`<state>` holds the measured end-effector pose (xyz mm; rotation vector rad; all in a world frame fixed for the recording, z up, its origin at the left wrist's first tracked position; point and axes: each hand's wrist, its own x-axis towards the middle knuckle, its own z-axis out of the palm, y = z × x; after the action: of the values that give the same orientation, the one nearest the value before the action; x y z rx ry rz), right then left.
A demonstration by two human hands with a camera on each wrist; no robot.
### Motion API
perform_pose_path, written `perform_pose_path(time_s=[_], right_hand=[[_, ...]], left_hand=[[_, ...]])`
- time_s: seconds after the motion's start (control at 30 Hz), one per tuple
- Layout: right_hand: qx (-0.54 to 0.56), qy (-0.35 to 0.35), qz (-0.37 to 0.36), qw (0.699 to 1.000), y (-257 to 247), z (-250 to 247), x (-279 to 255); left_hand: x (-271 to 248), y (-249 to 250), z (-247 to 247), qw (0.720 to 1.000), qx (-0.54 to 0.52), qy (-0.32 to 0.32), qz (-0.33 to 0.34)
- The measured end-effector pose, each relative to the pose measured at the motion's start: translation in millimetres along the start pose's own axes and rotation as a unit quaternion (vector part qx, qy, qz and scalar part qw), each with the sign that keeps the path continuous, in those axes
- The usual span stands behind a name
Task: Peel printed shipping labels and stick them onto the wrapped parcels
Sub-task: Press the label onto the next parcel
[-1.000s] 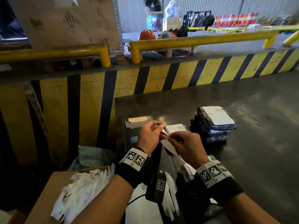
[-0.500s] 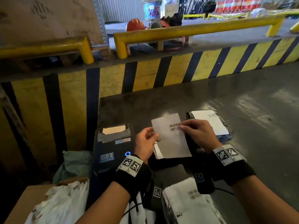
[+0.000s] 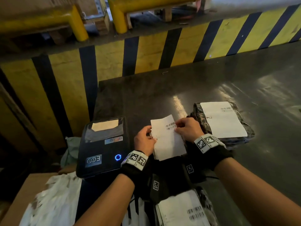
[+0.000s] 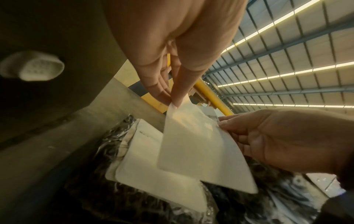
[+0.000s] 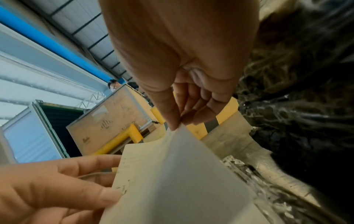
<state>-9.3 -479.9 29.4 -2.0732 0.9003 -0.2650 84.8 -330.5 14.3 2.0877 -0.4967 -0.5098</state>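
Both hands hold a white shipping label (image 3: 166,137) in the air above the dark table. My left hand (image 3: 144,140) pinches its left edge, thumb against fingers, as the left wrist view shows on the label (image 4: 193,145). My right hand (image 3: 187,128) pinches the right edge beside the barcode; in the right wrist view its thumb and forefinger nip the label's (image 5: 178,174) top corner. Just under the label lies a black wrapped parcel (image 4: 134,201) that carries a white label (image 4: 153,166). To the right, a stack of black wrapped parcels (image 3: 244,136) has a label on top.
A black label printer (image 3: 101,150) with a lit blue ring stands left of my hands. A cardboard box (image 3: 19,201) with white backing scraps sits at lower left. Another labelled parcel (image 3: 182,211) lies near me. A yellow-and-black barrier (image 3: 146,51) bounds the table (image 3: 211,82).
A second ago both hands were close together peeling at the label. Now the label is spread flat between them, held a little lower over the parcel; the head camera has tilted down.
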Motion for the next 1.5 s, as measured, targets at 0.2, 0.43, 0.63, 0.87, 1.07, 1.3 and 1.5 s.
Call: perform_pose_path(time_s=[0.2, 0.43, 0.63, 0.87, 1.07, 1.3, 1.5], right_hand=[[0.001, -0.018, 0.069, 0.997, 17.5, 18.4, 15.7], [0.052, -0.033, 0.089, 0.994, 32.1, 32.4, 30.8], [0.050, -0.025, 0.084, 0.995, 40.8, 44.9, 41.6], [0.034, -0.014, 0.076, 0.996, 46.0, 50.9, 42.7], [-0.018, 0.006, 0.042, 0.999, 46.7, 54.7, 41.0], [-0.142, 0.010, -0.012, 0.990, 42.1, 56.5, 38.6], [-0.264, -0.129, -0.147, 0.945, 10.7, 75.6, 43.9]], left_hand=[[19.0, -9.6, 16.0, 0.998, 0.050, -0.014, -0.037], [35.4, -16.6, 29.4, 0.994, 0.106, 0.010, -0.024], [40.4, -20.9, 30.7, 0.993, 0.108, 0.015, -0.034], [39.9, -23.5, 34.1, 0.992, 0.117, 0.011, -0.054], [34.8, -17.9, 35.5, 0.986, 0.157, 0.021, -0.054], [21.2, -13.7, 30.2, 0.972, 0.230, -0.043, -0.016], [7.0, -27.7, 27.8, 0.946, 0.277, -0.170, 0.009]])
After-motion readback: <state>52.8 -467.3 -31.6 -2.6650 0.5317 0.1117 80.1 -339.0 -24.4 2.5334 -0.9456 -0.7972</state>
